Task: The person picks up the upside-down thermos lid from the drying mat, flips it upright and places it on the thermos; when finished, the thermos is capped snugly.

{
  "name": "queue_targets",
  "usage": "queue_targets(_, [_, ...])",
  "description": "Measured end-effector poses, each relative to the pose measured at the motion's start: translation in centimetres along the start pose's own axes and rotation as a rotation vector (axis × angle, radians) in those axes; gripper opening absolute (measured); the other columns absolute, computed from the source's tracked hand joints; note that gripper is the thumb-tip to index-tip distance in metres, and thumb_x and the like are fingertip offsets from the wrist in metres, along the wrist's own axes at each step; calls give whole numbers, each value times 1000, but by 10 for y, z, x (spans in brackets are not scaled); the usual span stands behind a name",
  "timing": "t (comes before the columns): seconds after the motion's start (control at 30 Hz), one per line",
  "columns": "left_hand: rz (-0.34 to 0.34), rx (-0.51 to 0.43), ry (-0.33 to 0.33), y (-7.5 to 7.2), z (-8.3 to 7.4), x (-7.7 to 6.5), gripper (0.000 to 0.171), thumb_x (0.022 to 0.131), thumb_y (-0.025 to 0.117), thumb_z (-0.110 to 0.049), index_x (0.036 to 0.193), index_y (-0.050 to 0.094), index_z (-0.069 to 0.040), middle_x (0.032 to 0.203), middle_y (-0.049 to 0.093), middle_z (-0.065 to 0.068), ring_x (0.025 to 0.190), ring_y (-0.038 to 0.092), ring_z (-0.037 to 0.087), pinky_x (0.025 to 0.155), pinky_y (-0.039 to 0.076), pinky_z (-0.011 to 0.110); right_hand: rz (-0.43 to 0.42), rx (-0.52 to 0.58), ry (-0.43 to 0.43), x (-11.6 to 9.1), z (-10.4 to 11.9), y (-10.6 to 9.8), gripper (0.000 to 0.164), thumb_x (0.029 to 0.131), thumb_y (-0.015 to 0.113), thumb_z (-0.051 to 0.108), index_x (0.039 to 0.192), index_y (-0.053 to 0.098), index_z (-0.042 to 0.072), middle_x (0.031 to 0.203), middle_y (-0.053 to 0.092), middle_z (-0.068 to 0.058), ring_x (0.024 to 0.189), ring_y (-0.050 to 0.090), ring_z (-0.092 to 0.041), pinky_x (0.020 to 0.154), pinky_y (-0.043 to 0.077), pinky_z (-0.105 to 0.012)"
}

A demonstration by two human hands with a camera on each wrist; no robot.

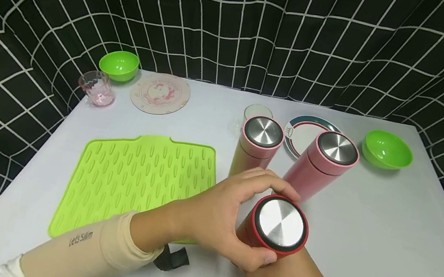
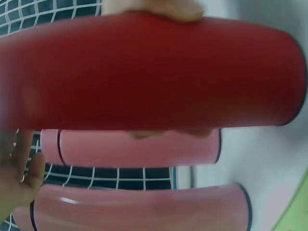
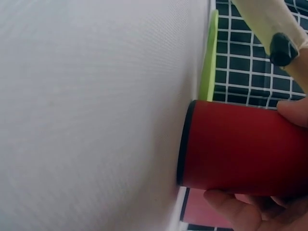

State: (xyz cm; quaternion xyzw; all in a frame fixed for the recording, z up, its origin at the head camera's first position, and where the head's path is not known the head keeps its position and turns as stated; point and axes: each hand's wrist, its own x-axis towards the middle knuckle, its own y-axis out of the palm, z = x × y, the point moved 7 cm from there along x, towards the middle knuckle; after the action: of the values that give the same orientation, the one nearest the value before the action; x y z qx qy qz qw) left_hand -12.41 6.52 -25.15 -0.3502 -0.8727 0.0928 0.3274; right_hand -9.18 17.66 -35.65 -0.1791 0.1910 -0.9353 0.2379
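Note:
A red thermos (image 1: 248,230) with a silver-topped lid (image 1: 281,223) stands nearly upright before me. My left hand (image 1: 227,211) curls its thumb and fingers around the lid end from the left. Lower down, my right hand (image 1: 285,273) grips the thermos body, partly hidden by the thermos in the head view. In the right wrist view, right-hand fingers (image 3: 236,209) wrap the red body near its dark base. Whether the base touches the table I cannot tell. Just behind stand a pink thermos (image 1: 316,172) and a paler pink thermos (image 1: 253,149).
A green ridged mat (image 1: 144,174) lies left on the white table (image 1: 387,237). Farther back are a green bowl (image 1: 119,66), a pink glass (image 1: 98,88), a round patterned mat (image 1: 160,93), a clear glass (image 1: 258,111), a rimmed plate (image 1: 300,135) and another green bowl (image 1: 387,150).

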Motion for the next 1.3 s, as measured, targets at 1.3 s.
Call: queue_targets(1.3, [123,-51,-238,-3,5,-2,74,65,93,-25,128,55,-21,117,57,-16,111,51,1,100,41,26,-2,-5,60,6,11,-2,51,63,87,-1,97,61,28,88,63,11,79,59,-10,67,51,-28])
